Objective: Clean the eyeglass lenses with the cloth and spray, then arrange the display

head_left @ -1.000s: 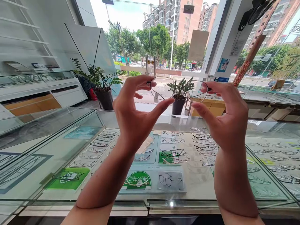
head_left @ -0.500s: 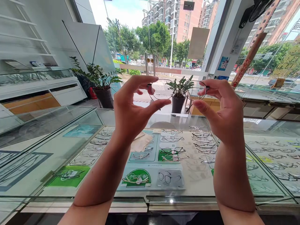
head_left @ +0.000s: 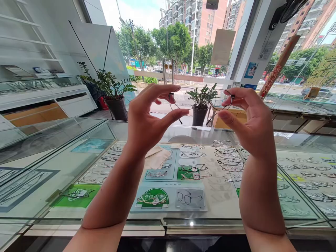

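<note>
One pair of thin, dark-rimmed round glasses (head_left: 186,100) is held up in the air above the glass-topped desk (head_left: 199,229), its left end at the fingers of the left hand (head_left: 151,115) and its right end at those of the right hand (head_left: 252,117), both hands curved widely, thumbs spread from the forefingers. Below them I see rows of spectacle frames (head_left: 229,162), a pale cloth (head_left: 160,160) beside the left forearm, and a printed card (head_left: 190,199) towards the near edge. Beyond the desk stand a far potted plant (head_left: 199,116), visible between the hands, and a leafier plant (head_left: 115,105) to the left.
</note>
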